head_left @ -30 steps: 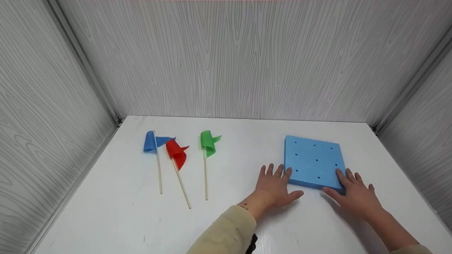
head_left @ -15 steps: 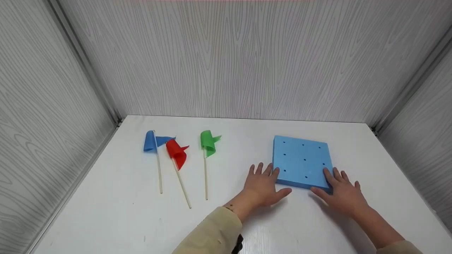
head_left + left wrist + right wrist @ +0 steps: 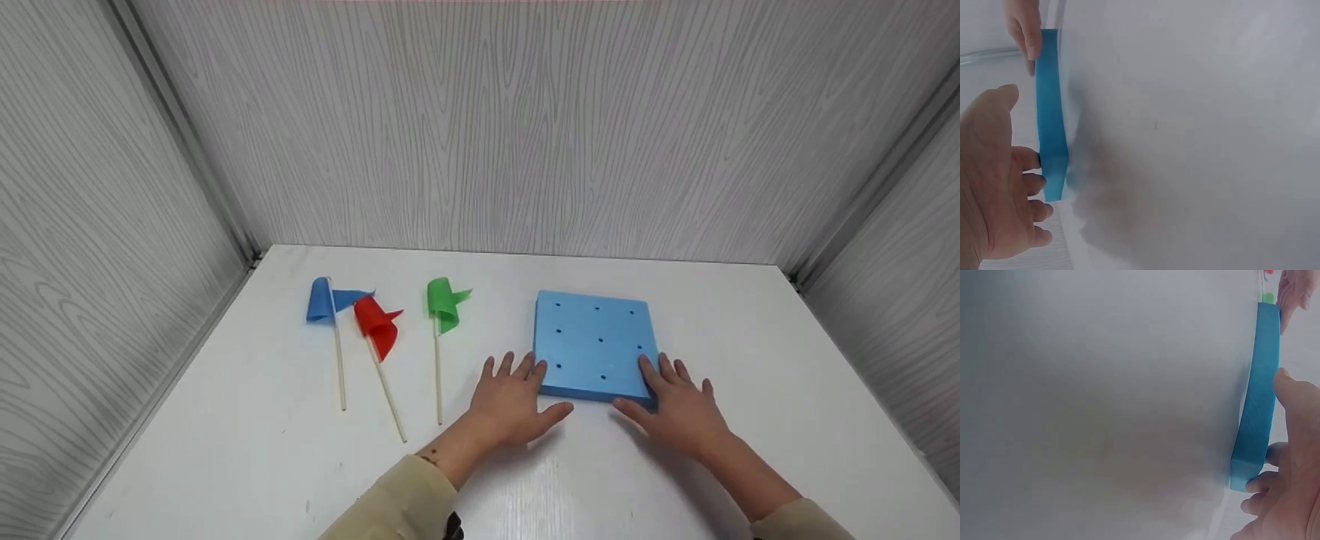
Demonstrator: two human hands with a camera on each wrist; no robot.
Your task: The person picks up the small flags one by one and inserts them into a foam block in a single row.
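Observation:
A square light-blue foam block (image 3: 577, 352) with several small holes in its top lies flat on the white table (image 3: 225, 450). At its front left corner is my left hand (image 3: 506, 405), fingers spread and straight, the index fingertip on the block's edge. My right hand (image 3: 682, 412) touches the front right corner, its index finger on top and its thumb at the front side. The left wrist view shows the block's side (image 3: 1050, 112) beside my left fingertips. In the right wrist view, my right fingers (image 3: 1261, 481) lie against the block's corner.
Left of the block lie a green flag (image 3: 442, 304), a red flag (image 3: 375, 326) and a blue flag (image 3: 320, 301), each on a thin wooden stick. Grey wood-grain panels (image 3: 480, 127) enclose the table at the back and sides.
Both hands and the blue foam block have slid left across the table, toward the flags. The flags have stayed in place.

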